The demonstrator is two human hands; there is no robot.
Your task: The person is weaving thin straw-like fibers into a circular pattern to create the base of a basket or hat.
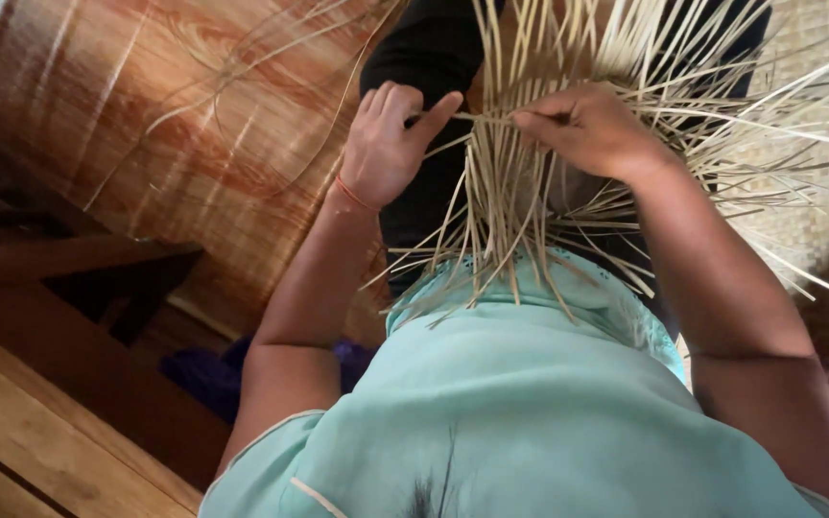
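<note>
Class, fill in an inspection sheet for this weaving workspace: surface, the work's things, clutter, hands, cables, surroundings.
Surface: wood-patterned floor, with a woven mat at right.
Work's things: pale weaving strips fanned over the lap, many loose ends sticking out.
Clutter: a few stray strips on the floor; dark blue cloth by the hip.
Hands: left hand and right hand each pinch one horizontal strip between them.
Cables: nothing seen.
Surroundings: wooden planks at lower left.
</note>
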